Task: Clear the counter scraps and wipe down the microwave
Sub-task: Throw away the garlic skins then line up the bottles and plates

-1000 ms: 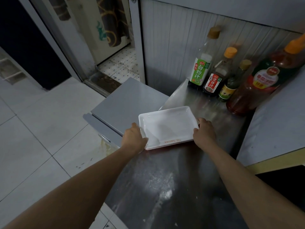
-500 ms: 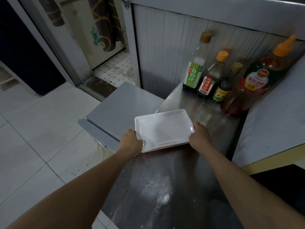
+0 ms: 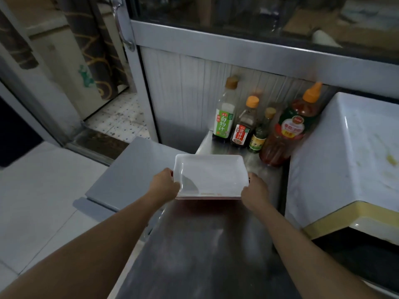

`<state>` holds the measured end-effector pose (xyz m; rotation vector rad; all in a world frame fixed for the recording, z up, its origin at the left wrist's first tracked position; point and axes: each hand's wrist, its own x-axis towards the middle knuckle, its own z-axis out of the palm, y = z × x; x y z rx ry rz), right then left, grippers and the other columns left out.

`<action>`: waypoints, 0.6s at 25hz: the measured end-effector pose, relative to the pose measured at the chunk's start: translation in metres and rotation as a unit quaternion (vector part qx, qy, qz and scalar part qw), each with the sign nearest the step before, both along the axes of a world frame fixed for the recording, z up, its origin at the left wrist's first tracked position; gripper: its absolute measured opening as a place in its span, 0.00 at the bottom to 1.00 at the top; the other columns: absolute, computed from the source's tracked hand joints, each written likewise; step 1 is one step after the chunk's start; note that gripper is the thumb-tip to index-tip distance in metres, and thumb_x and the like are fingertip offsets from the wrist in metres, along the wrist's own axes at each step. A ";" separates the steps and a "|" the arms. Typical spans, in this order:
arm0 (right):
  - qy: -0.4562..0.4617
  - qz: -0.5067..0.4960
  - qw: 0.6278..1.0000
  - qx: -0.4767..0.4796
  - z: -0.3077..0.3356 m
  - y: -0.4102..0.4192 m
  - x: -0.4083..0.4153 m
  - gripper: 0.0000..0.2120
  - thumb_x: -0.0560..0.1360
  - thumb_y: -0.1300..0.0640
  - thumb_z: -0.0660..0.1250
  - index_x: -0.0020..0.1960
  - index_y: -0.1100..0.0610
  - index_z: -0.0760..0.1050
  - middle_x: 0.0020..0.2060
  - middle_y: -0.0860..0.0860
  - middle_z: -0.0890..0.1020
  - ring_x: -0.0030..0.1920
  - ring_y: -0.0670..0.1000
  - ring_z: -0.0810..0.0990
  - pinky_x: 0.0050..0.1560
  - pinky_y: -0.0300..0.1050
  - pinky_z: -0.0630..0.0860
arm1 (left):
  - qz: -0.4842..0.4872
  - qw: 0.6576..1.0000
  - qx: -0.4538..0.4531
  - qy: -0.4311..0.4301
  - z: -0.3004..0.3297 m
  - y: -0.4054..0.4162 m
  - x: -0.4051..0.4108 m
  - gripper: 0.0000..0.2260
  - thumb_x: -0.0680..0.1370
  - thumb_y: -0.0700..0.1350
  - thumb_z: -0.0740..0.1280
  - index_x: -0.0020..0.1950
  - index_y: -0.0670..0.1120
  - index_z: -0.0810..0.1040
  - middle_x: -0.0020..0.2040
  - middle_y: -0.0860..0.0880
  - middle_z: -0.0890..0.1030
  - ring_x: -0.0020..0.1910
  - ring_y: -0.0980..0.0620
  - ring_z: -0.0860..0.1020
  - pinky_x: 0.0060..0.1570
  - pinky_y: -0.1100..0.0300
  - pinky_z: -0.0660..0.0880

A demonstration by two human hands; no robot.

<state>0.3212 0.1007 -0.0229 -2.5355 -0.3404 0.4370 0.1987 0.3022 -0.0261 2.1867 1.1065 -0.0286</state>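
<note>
A white rectangular tray (image 3: 210, 173), with red-edged trays stacked under it, is over the steel counter (image 3: 211, 244). My left hand (image 3: 165, 182) grips its left edge and my right hand (image 3: 255, 192) grips its right edge. The microwave (image 3: 345, 152) stands at the right, its white top stained with yellowish smears; its dark door front shows at the lower right.
Four sauce bottles (image 3: 254, 126) stand at the back of the counter against the ribbed wall, just behind the tray. A grey cabinet top (image 3: 129, 175) adjoins the counter on the left, lower down. Tiled floor and a doorway lie further left.
The view has tilted up. The stack of trays, held by both hands, has turned squarer to the counter and sits nearer the bottles.
</note>
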 end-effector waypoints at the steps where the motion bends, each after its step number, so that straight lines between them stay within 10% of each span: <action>1: 0.002 -0.017 1.000 0.009 0.001 0.002 0.001 0.17 0.71 0.68 0.61 0.59 0.65 0.71 0.57 0.61 0.77 0.57 0.61 0.76 0.56 0.50 0.75 | -0.019 1.000 0.006 -0.002 0.002 0.007 0.008 0.14 0.74 0.41 0.66 0.58 0.42 0.74 0.54 0.43 0.79 0.52 0.44 0.77 0.50 0.54 0.74; 15: -0.003 -0.203 0.979 0.028 -0.029 0.038 0.026 0.18 0.71 0.70 0.60 0.61 0.63 0.70 0.59 0.61 0.76 0.59 0.60 0.75 0.58 0.51 0.75 | -0.194 0.981 0.007 -0.020 -0.026 0.067 0.108 0.14 0.75 0.39 0.65 0.61 0.41 0.74 0.56 0.41 0.79 0.54 0.43 0.77 0.53 0.51 0.75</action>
